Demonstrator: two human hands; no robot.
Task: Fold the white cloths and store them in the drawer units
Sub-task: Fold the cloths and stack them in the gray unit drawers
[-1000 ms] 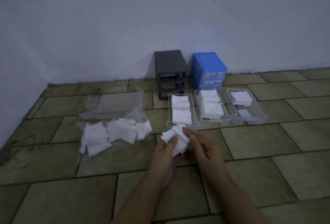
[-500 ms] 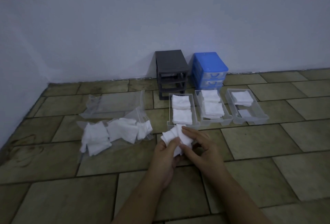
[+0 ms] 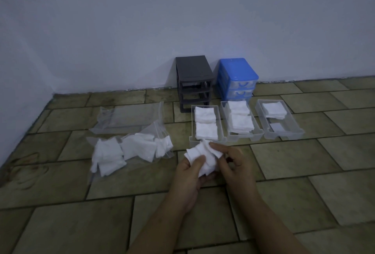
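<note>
White cloth (image 3: 203,157) in both hands' grip, no legible writing anywhere

left hand (image 3: 187,174) + right hand (image 3: 233,164): grip white cloth (image 3: 203,157) | three clear drawers (image 3: 241,135) behind, cloths inside

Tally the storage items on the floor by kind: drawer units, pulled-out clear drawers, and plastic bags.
Drawer units: 2, the dark grey unit and the blue unit
Clear drawers out on the floor: 3, the left drawer, the middle drawer, the right drawer
Plastic bags: 2, the flat bag and the cloth-filled bag
Total: 7
</note>
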